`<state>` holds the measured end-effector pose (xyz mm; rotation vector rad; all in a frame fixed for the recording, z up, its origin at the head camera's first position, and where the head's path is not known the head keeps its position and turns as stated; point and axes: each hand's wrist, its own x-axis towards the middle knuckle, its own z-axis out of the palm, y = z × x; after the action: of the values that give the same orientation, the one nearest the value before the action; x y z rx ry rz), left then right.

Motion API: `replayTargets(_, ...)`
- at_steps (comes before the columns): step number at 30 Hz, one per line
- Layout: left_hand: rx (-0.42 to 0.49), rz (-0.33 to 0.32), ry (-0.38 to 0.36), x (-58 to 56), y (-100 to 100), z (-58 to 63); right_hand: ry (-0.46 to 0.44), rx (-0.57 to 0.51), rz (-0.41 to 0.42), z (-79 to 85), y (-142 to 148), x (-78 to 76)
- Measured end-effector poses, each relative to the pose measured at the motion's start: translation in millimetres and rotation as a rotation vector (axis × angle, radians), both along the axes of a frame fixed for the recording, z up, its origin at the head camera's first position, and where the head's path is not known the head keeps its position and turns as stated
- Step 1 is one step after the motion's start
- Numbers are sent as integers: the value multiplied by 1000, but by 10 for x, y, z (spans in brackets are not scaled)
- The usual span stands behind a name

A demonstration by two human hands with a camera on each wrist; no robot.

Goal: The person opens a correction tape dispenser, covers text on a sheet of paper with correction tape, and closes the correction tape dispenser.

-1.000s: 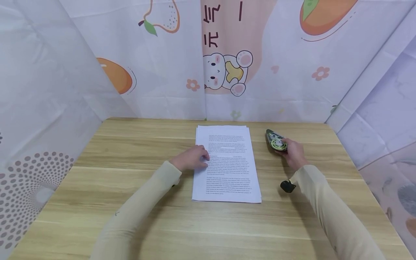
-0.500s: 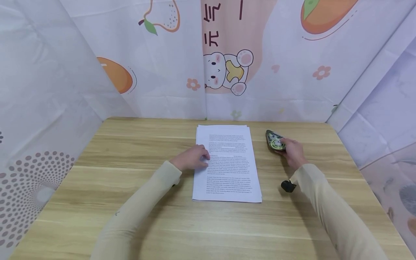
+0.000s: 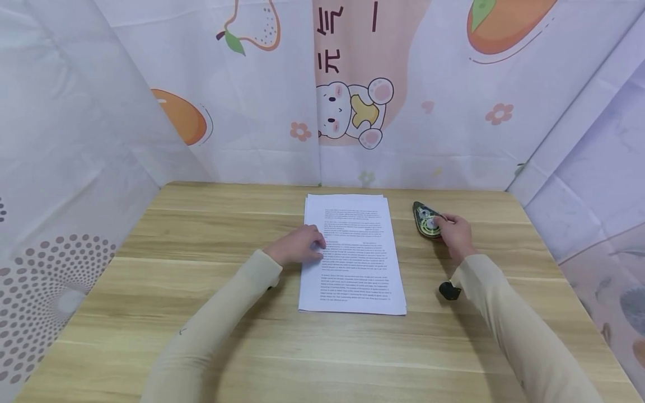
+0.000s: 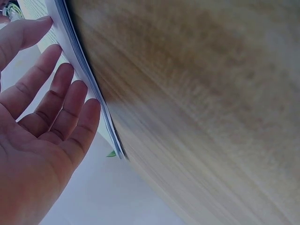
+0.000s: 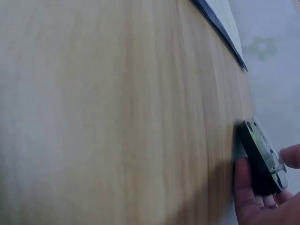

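A stack of printed paper sheets [image 3: 360,257] lies on the wooden table. My left hand [image 3: 300,244] rests at the stack's left edge with its fingers loosely bent. In the left wrist view the left fingers [image 4: 70,93] are spread along the paper edge [image 4: 89,70], gripping nothing. To the right of the stack, my right hand [image 3: 457,234] pinches the rear of a teardrop-shaped black-and-green object [image 3: 427,220]. It has round swirls on top, and its pointed end faces away. In the right wrist view its black side [image 5: 255,157] shows between thumb and fingers, close to the tabletop.
A wooden table [image 3: 201,235] spans the front. Behind it hangs a printed fabric curtain [image 3: 242,112], with fabric also at both sides. A small black piece [image 3: 449,290] shows at the right sleeve's cuff.
My right thumb and fingers shift slightly on the teardrop-shaped object, and its round end now shows more. The left hand and the paper stack stay put.
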<state>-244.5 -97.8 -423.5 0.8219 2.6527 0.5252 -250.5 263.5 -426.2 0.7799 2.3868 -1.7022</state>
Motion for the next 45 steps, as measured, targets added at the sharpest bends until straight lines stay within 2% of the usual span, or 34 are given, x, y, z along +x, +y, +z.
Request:
replayTargets(4,-1,0,-1,4,8,10,15,56,16,15,9,16)
replayTargets(9,-5,6,-3,0,13,-22,-58,134,58,49,42,39)
replayTargets(17,1,15,-6,-11,17,-41,-113,174,97,45,80,52)
replayTargets(22,-6,14,-4,-11,22,-33,-114,212,107,20,100,46)
replayTargets(34,-5,14,-7,-13,38,-20,-113,226,95,-12,132,38)
replayTargets(41,-1,30,-14,-15,34,-21,-95,235,108,-16,150,35)
replayTargets(45,1,29,-4,-28,33,-18,-58,253,88,32,140,31)
